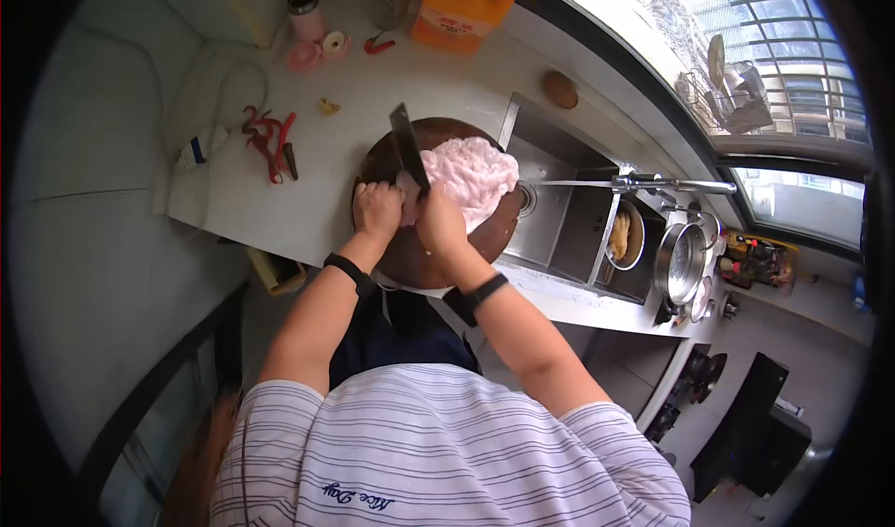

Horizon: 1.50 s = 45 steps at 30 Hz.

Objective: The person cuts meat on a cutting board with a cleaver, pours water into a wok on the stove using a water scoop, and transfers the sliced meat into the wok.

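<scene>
Pale, smooth worktop (pixel 326 173), with a steel sink (pixel 564 159) of straight walls set into it. Beside the sink lies a round, dark brown board (pixel 378 159); on it sits the meat (pixel 471 177), a soft pink mass with a folded, wrinkled surface. A flat, dark cleaver (pixel 407 143) stands tilted at its left part. Right hand (pixel 440 215): grip closed round the cleaver's handle. Left hand (pixel 377 208): fingers curled at the meat's left end; whether they pinch it cannot be told. Left, slender, curved red chillies (pixel 270 145).
</scene>
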Each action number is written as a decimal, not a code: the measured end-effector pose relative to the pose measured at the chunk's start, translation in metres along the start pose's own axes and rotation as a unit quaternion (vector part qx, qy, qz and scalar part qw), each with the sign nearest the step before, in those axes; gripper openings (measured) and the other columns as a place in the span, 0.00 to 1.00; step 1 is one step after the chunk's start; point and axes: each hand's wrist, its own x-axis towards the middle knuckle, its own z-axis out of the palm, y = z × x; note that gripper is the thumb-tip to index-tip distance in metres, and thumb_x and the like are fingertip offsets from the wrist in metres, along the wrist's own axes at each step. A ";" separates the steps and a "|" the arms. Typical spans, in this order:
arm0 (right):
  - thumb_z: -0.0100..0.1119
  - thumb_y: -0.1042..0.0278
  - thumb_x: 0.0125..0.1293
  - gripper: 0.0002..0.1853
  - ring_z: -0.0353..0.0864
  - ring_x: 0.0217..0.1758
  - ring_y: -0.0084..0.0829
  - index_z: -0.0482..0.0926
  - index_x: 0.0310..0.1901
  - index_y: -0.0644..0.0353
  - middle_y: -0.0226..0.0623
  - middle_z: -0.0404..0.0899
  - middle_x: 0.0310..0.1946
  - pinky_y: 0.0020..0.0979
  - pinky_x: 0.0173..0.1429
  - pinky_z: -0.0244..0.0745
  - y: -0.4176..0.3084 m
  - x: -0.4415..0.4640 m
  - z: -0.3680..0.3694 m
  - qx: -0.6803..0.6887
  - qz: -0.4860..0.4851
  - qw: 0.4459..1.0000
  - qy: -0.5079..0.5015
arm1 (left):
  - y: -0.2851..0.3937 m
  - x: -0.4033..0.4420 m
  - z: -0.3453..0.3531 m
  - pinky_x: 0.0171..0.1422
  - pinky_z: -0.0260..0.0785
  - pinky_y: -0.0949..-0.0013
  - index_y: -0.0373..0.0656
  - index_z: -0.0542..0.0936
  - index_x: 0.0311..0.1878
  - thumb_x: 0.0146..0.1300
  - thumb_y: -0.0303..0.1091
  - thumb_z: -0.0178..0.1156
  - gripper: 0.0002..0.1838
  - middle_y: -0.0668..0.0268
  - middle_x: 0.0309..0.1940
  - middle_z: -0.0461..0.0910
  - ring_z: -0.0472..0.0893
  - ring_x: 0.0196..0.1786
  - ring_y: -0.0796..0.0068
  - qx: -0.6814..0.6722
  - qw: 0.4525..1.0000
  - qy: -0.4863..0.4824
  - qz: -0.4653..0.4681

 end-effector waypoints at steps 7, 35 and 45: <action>0.45 0.74 0.59 0.08 0.77 0.30 0.59 0.62 0.39 0.66 0.58 0.76 0.24 0.53 0.34 0.69 0.025 -0.079 -0.020 -0.031 0.033 0.996 -0.075 | -0.009 0.018 -0.018 0.41 0.67 0.58 0.45 0.81 0.26 0.53 0.33 0.53 0.08 0.60 0.27 0.81 0.80 0.34 0.59 0.020 0.984 -0.084 -0.159; 0.50 0.67 0.61 0.12 0.77 0.29 0.56 0.65 0.45 0.60 0.54 0.77 0.23 0.51 0.33 0.70 0.078 -0.086 -0.081 -0.138 0.015 0.990 0.032 | 0.036 -0.044 -0.051 0.54 0.65 0.54 0.41 0.78 0.41 0.50 0.31 0.56 0.14 0.54 0.40 0.79 0.76 0.48 0.53 -0.090 0.931 -0.195 -0.294; 0.55 0.71 0.53 0.14 0.79 0.28 0.49 0.65 0.40 0.60 0.47 0.78 0.23 0.45 0.31 0.72 0.013 -0.023 -0.095 -0.217 -0.146 0.959 -0.108 | 0.035 -0.045 -0.037 0.59 0.58 0.54 0.44 0.76 0.41 0.42 0.29 0.62 0.18 0.60 0.44 0.72 0.69 0.52 0.57 -0.093 0.993 0.065 -0.023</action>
